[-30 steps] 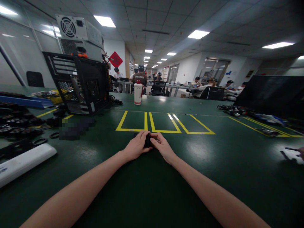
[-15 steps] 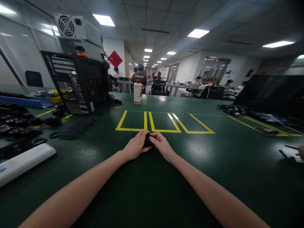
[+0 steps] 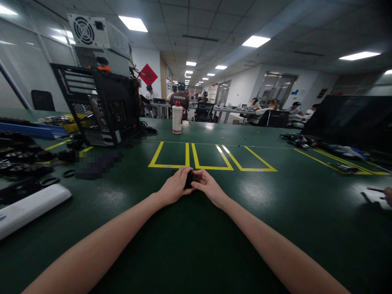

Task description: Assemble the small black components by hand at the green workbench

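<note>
A small black object (image 3: 189, 179) is between my hands, just in front of the yellow tape outlines (image 3: 211, 168) on the green table (image 3: 196, 245). My left hand (image 3: 175, 187) is wrapped round it from the left, covering much of it. From the right, the thumb and fingers of my right hand (image 3: 208, 187) pinch at its right side. What the object is cannot be made out.
A black computer case (image 3: 101, 106) with power supplies (image 3: 98, 34) on top stands at the left. Nearer lies a white long object (image 3: 33, 208). A white bottle (image 3: 177, 118) stands behind the tape. At the right edge, a person's hand (image 3: 388, 196) holds a pen.
My right thumb has moved slightly down and back along the black object's right side. My left hand has kept its hold.
</note>
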Demonstrator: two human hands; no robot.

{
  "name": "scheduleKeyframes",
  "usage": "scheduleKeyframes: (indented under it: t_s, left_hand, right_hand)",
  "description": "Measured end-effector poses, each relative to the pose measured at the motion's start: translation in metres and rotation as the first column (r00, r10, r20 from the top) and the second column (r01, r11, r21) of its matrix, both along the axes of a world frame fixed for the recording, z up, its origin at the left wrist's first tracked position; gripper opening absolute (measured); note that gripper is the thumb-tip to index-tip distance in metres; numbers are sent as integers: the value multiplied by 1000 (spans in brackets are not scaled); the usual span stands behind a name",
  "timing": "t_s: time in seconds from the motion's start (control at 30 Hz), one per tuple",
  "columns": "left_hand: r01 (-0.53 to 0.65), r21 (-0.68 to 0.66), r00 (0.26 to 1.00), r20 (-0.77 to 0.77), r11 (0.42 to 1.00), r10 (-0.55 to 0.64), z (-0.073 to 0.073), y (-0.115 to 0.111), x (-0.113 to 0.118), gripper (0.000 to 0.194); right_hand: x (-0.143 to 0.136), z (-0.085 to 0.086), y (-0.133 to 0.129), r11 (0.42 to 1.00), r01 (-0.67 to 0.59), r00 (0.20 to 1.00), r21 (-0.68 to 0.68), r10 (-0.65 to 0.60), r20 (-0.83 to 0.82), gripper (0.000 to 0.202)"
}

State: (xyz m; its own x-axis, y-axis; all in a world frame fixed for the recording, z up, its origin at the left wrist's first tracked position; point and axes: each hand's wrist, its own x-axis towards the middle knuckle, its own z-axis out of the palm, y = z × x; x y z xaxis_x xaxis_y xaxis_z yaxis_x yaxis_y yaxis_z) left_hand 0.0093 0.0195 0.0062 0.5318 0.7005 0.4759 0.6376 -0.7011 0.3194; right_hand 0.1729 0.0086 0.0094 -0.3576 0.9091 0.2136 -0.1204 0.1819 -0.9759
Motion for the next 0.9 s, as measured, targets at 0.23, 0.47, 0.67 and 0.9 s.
scheduleKeyframes:
  t_s: [0.23, 0.47, 0.67, 0.9]
  left_hand:
    - [9, 28, 1000, 16, 1000, -10, -1, 1, 2, 57]
    - [3, 19, 1000, 5, 1000, -3, -2, 2, 0, 58]
    - [9, -2, 1000, 14, 1000, -9, -1, 2, 0, 56]
    - [12, -3, 1000, 14, 1000, -12, 0, 2, 0, 56]
  right_hand:
    - [-3, -4, 4, 992, 116, 990, 39, -119, 75, 24]
    - [-1, -3, 5, 996, 84, 994, -38, -80, 81, 29]
    - [0, 0, -1, 999, 34, 999, 2, -34, 37, 31]
    - [-2, 0, -1, 993, 117, 988, -6, -116, 99, 29]
